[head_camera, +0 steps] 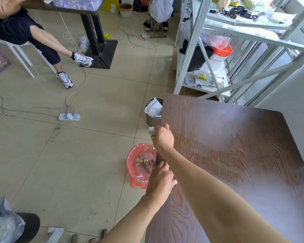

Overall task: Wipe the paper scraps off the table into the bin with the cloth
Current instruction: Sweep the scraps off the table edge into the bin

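Cloth: a small white wad, bunched in the right hand and sticking out past the knuckles. It sits at the left edge of the table, partly over the floor. The right hand is curled tight round it, wrist over the table top. Something small and yellow shows just under the fist; too small to tell what.

Left hand: nearer the camera along the same edge, fingers bent over the table's rim, thumb on the top surface. Grip looks loose; nothing seen in it. The two hands are apart, with the right forearm crossing above the left.

Bin: red, lined with a clear bag, on the floor against the left edge, below and between the two hands. Scraps lie in its bottom, dark with a few yellow bits. The cloth is beyond the bin's far rim, not over its mouth.

A grey metal pail with white paper inside stands by the table's far left corner.
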Motion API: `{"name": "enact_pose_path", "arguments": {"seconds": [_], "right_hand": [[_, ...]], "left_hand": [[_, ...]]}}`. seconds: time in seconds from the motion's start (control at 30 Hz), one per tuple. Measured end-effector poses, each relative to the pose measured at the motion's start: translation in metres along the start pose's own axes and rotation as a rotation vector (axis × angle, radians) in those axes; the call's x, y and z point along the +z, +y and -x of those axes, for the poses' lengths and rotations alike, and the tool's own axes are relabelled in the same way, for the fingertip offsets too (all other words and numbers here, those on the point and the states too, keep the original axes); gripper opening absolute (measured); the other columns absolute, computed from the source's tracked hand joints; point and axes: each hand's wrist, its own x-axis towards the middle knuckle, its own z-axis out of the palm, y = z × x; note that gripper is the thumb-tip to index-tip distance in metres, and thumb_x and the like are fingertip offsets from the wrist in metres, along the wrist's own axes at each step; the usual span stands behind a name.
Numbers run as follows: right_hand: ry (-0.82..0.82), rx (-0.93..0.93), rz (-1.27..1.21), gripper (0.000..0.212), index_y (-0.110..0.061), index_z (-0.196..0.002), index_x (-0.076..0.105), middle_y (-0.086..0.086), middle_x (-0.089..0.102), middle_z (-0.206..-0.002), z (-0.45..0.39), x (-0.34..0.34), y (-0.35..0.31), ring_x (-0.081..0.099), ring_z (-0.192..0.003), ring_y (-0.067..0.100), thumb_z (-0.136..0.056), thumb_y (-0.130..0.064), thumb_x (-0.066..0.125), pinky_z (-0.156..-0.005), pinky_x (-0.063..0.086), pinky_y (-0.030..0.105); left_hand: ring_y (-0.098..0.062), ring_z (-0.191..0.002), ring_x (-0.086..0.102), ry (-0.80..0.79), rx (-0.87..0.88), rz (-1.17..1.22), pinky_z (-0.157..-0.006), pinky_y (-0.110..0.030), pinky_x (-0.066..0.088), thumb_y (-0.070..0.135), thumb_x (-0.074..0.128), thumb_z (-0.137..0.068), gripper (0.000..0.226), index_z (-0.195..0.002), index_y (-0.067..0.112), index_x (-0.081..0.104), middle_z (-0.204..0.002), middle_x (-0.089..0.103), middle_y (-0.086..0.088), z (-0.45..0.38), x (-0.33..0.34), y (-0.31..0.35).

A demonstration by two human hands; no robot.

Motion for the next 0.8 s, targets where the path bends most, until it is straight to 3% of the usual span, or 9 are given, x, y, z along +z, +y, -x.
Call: {"name": "enact_pose_path", "arguments": {"seconds": [0.2, 0.33, 0.43, 0.5, 0.6, 0.63, 0.73, 0.8], "right_hand": [[-0.041, -0.062, -0.011, 0.032, -0.009, -0.114, 0.063, 0.014, 0.046, -0.12, -0.005, -0.005, -0.006, 0.059, -0.097, 0.036, -0.085, -0.002, 0.054, -0.077, 0.05, 0.039], [0.013, -0.063, -0.095, 0.033, -0.008, -0.106, 0.065, 0.016, 0.051, -0.114, -0.004, -0.019, 0.001, 0.06, -0.091, 0.037, -0.082, 0.0, 0.044, -0.072, 0.047, 0.033], [0.067, -0.003, -0.205, 0.031, -0.007, -0.1, 0.066, 0.015, 0.054, -0.098, 0.004, -0.036, 0.019, 0.056, -0.096, 0.031, -0.08, 0.0, 0.045, -0.075, 0.045, 0.033], [0.071, 0.052, -0.254, 0.023, -0.005, -0.089, 0.065, 0.015, 0.053, -0.09, 0.015, -0.044, 0.035, 0.053, -0.086, 0.031, -0.079, -0.005, 0.045, -0.07, 0.041, 0.032], [0.067, 0.131, -0.285, 0.015, -0.014, -0.067, 0.05, 0.022, 0.057, -0.09, 0.038, -0.041, 0.056, 0.047, -0.07, 0.031, -0.077, -0.007, 0.042, -0.062, 0.031, 0.028], [0.067, 0.144, -0.287, 0.018, -0.014, -0.071, 0.054, 0.022, 0.058, -0.092, 0.047, -0.035, 0.062, 0.051, -0.073, 0.033, -0.079, -0.004, 0.042, -0.062, 0.031, 0.028], [0.106, 0.193, -0.319, 0.036, -0.012, -0.109, 0.066, 0.017, 0.057, -0.107, 0.067, -0.019, 0.063, 0.059, -0.093, 0.037, -0.084, -0.001, 0.043, -0.069, 0.038, 0.028], [0.122, 0.232, -0.381, 0.038, -0.013, -0.114, 0.065, 0.015, 0.055, -0.112, 0.069, -0.012, 0.052, 0.058, -0.098, 0.036, -0.085, -0.002, 0.043, -0.077, 0.041, 0.031]], "left_hand": [[-0.022, -0.115, 0.048, -0.025, -0.005, 0.035, -0.096, -0.039, 0.044, 0.02, 0.058, -0.082, 0.03, -0.112, 0.017, 0.057, -0.122, 0.055, 0.0, 0.0, 0.0, 0.001], [-0.02, -0.092, 0.054, 0.006, 0.005, -0.023, -0.08, -0.033, 0.051, 0.023, 0.073, -0.071, 0.024, -0.092, 0.02, 0.063, -0.105, 0.057, 0.005, 0.004, -0.01, 0.007], [-0.016, -0.09, 0.054, -0.014, -0.012, -0.055, -0.078, -0.029, 0.05, 0.031, 0.075, -0.071, 0.039, -0.107, 0.024, 0.062, -0.106, 0.055, 0.01, 0.005, -0.011, 0.009], [-0.017, -0.091, 0.054, -0.013, -0.011, -0.072, -0.08, -0.03, 0.05, 0.032, 0.074, -0.072, 0.044, -0.113, 0.024, 0.061, -0.108, 0.056, 0.009, 0.006, -0.01, 0.01], [-0.016, -0.094, 0.058, -0.023, -0.01, -0.106, -0.08, -0.03, 0.053, 0.033, 0.076, -0.071, 0.045, -0.113, 0.023, 0.061, -0.112, 0.058, 0.009, 0.01, -0.012, 0.01], [-0.015, -0.096, 0.059, -0.025, 0.001, -0.113, -0.08, -0.03, 0.053, 0.034, 0.076, -0.07, 0.046, -0.112, 0.022, 0.062, -0.113, 0.059, 0.01, 0.012, -0.011, 0.009], [-0.013, -0.102, 0.057, -0.044, 0.033, -0.087, -0.085, -0.027, 0.053, 0.031, 0.074, -0.072, 0.044, -0.113, 0.021, 0.061, -0.116, 0.059, 0.01, 0.019, -0.013, 0.007], [-0.013, -0.099, 0.057, -0.015, 0.03, -0.048, -0.082, -0.026, 0.053, 0.026, 0.077, -0.069, 0.041, -0.107, 0.02, 0.062, -0.109, 0.06, 0.009, 0.023, -0.014, 0.005]]}}
